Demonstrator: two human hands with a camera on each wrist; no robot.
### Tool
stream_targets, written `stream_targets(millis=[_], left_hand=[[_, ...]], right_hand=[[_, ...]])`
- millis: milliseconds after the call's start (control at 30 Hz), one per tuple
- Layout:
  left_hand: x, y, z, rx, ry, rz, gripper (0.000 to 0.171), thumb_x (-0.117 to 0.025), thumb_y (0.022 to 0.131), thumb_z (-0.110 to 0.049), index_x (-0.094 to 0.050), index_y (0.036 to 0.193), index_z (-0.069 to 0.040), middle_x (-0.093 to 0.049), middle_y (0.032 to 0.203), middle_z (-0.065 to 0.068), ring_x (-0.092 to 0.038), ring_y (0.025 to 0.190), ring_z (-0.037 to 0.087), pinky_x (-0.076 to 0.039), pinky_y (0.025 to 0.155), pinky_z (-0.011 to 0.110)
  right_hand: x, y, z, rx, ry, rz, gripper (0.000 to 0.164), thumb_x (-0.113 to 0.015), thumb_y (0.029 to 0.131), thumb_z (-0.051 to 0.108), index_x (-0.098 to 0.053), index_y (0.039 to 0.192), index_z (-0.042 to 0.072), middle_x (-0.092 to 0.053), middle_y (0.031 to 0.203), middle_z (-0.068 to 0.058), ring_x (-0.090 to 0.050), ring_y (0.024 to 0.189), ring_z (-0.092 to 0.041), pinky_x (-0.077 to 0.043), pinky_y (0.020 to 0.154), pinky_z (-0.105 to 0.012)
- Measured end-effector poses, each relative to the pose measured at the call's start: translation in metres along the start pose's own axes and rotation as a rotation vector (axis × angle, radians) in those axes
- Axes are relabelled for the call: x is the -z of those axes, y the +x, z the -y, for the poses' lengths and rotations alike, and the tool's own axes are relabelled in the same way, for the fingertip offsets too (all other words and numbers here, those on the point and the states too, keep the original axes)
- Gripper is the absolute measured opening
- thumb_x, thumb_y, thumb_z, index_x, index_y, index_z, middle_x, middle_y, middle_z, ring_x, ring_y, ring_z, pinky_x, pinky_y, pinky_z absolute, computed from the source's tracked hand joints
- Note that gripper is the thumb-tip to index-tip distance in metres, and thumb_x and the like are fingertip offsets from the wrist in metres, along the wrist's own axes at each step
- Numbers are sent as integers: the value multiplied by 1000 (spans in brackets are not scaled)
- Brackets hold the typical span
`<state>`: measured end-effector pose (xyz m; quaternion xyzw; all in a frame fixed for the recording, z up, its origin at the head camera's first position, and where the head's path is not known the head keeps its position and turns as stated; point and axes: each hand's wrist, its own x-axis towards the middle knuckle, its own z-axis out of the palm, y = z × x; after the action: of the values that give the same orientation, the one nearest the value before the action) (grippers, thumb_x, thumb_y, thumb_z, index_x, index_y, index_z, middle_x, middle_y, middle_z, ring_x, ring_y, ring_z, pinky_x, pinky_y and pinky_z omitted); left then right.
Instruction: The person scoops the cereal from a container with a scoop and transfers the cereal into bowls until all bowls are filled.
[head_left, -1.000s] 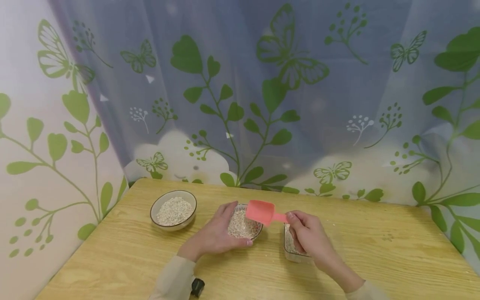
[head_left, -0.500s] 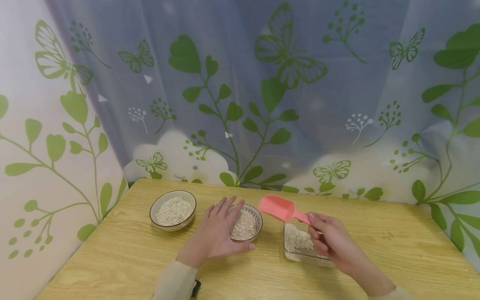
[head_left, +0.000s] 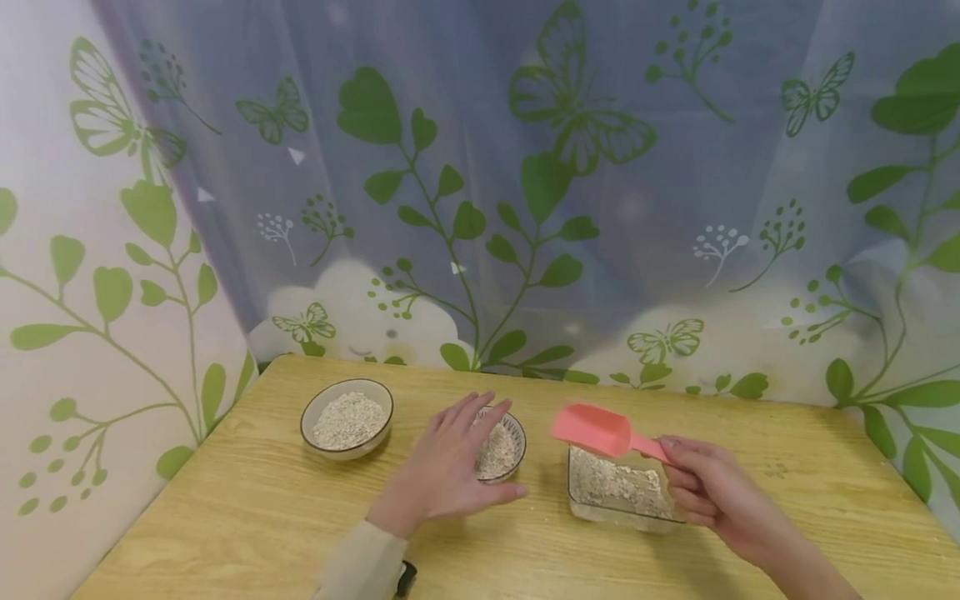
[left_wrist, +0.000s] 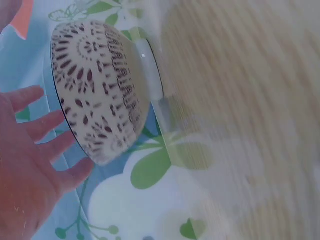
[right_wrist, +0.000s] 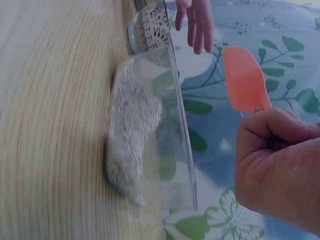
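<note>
My right hand (head_left: pixel 708 492) grips a pink scoop (head_left: pixel 592 429) by its handle, above the back edge of a clear rectangular glass container (head_left: pixel 626 522). Pale flakes that look like oats lie in the container, sloping unevenly in the right wrist view. I see no flakes in the scoop. My left hand (head_left: pixel 442 471) is spread over the near-left side of a small patterned bowl (left_wrist: pixel 95 85), which also holds flakes. Its fingers are fairly straight around the bowl's rim; whether they touch it, I cannot tell.
A larger pale bowl (head_left: pixel 348 450) with a dark rim, filled with lighter flakes, stands at the back left of the wooden table (head_left: pixel 225 517). A leaf-and-butterfly curtain (head_left: pixel 465 167) hangs behind the table. A few crumbs lie between the patterned bowl and the container.
The scoop has moved right, from over the patterned bowl to over the glass container. My left hand has loosened from the bowl's side, its fingers now spread above the rim.
</note>
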<state>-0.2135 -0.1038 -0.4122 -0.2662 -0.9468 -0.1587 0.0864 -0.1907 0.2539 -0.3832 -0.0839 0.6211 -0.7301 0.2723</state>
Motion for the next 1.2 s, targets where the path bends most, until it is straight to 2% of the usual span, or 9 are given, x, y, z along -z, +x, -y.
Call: stream_targets(millis=[333, 467, 533, 700, 800, 933, 1000, 1100, 1200], left_hand=[[-5, 11, -18, -46, -14, -15, 100, -56, 84, -81, -28, 163, -27, -33, 167, 5, -33, 153, 33, -35, 119, 61], [-7, 13, -24, -49, -42, 2, 97, -56, 85, -79, -28, 163, -28, -35, 166, 4, -34, 153, 31, -35, 118, 61], [-7, 13, -28, -45, -47, 13, 96, -57, 85, -78, -28, 163, -28, -35, 166, 3, -34, 153, 31, -35, 118, 61], [-9, 14, -42, -58, -89, 2, 97, -60, 85, -75, -27, 163, -28, -36, 165, 2, -36, 152, 29, -37, 119, 60], [-11, 16, -53, -61, -174, -4, 97, -63, 85, -73, -25, 163, -30, -34, 166, -1, -36, 152, 26, -38, 119, 56], [-16, 18, -68, -13, -338, 47, 98, -68, 85, -68, -18, 164, -37, -27, 168, -5, -34, 153, 24, -39, 119, 55], [-20, 20, -74, 17, -398, 88, 102, -69, 85, -70, -14, 164, -38, -22, 170, -5, -33, 153, 25, -41, 118, 55], [-28, 24, -81, 59, -445, 143, 111, -72, 81, -72, -7, 164, -37, -16, 171, -4, -31, 154, 26, -45, 115, 53], [-36, 27, -85, 95, -438, 183, 123, -77, 76, -72, 0, 165, -35, -12, 172, 1, -30, 155, 29, -48, 113, 50]], right_hand=[[30, -17, -2, -46, 93, 10, 48, -26, 113, 23, -72, 102, 20, -28, 61, 8, -6, 52, -16, -6, 51, -33], [37, -22, -6, -63, 126, -5, 50, -24, 113, 24, -72, 101, 18, -27, 61, 9, -5, 52, -15, -6, 51, -31], [38, -23, -8, -79, 101, -51, 45, -29, 113, 24, -71, 98, 18, -27, 59, 9, -8, 51, -13, -7, 50, -31], [42, -25, -12, -130, -88, -173, 30, -42, 109, 20, -70, 98, 19, -25, 56, 12, -20, 47, -5, -16, 46, -25], [41, -25, -12, -157, -231, -231, 24, -45, 108, 21, -67, 110, 11, -27, 55, 13, -24, 47, -3, -23, 45, -21], [34, -23, -10, -183, -427, -337, 39, -52, 106, 25, -55, 130, -6, -31, 55, 10, -26, 47, -5, -30, 45, -23], [30, -22, -8, -192, -522, -377, 46, -54, 105, 27, -52, 135, -9, -32, 55, 8, -26, 47, -7, -31, 44, -24], [27, -21, -5, -193, -696, -400, 46, -55, 105, 29, -58, 133, -7, -35, 56, 5, -29, 48, -10, -34, 45, -27], [23, -19, -3, -136, -919, -408, 36, -59, 102, 29, -67, 120, -1, -52, 64, 3, -37, 52, -11, -38, 48, -28]])
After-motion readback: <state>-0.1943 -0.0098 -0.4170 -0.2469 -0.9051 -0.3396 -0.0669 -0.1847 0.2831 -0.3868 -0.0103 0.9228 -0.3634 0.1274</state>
